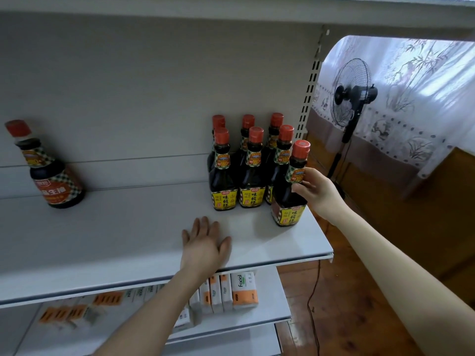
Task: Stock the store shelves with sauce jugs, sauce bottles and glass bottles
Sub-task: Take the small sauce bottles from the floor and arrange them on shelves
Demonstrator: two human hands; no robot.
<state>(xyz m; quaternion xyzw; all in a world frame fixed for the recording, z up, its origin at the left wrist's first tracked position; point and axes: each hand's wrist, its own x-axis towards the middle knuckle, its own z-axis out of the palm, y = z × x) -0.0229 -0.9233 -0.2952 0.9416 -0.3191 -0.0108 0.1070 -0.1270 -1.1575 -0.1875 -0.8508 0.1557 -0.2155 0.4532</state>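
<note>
L hand (205,245) lies flat, fingers straight, on shelf (102,240) before bottle group (250,173). My R hand (316,191) grips one bottle (286,201) at group's right.

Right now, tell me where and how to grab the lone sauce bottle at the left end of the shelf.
Probably wrap the left hand, now flat on the shelf, round the lone sauce bottle at its narrow neck under the red cap, coming from the front: the back panel stands behind, nothing beside it.
</note>
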